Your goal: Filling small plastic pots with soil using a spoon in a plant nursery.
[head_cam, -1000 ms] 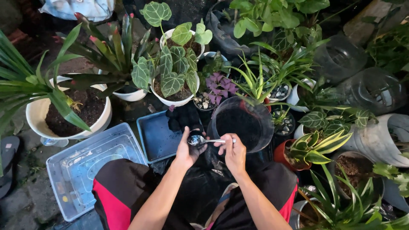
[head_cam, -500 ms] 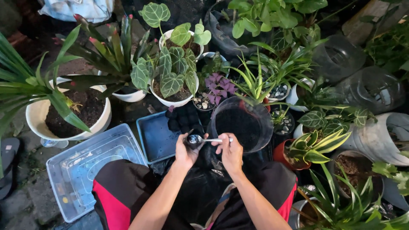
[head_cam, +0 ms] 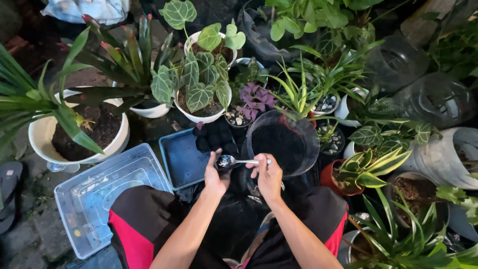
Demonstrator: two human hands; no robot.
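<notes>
Clear tub point(head_cam: 107, 197), blue tray point(head_cam: 181, 158) at left; dark round bin point(head_cam: 283, 143) just ahead; left hand point(head_cam: 215, 177) cupped around small pot, mostly hidden; right hand point(head_cam: 268, 174) pinching spoon point(head_cam: 234, 161), loaded, over pot; likely spills if tilted.

The spoon point(head_cam: 234, 161) lies between both hands, tray point(head_cam: 181, 158) to its left, bucket point(head_cam: 284, 142) behind-right.

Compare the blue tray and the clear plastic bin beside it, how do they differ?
The blue tray is opaque and smaller; the clear plastic bin is see-through and larger. The tray lies close to the left hand, while the bin lies further left, beside the knee. Both are rectangular, shallow and open-topped.
</notes>
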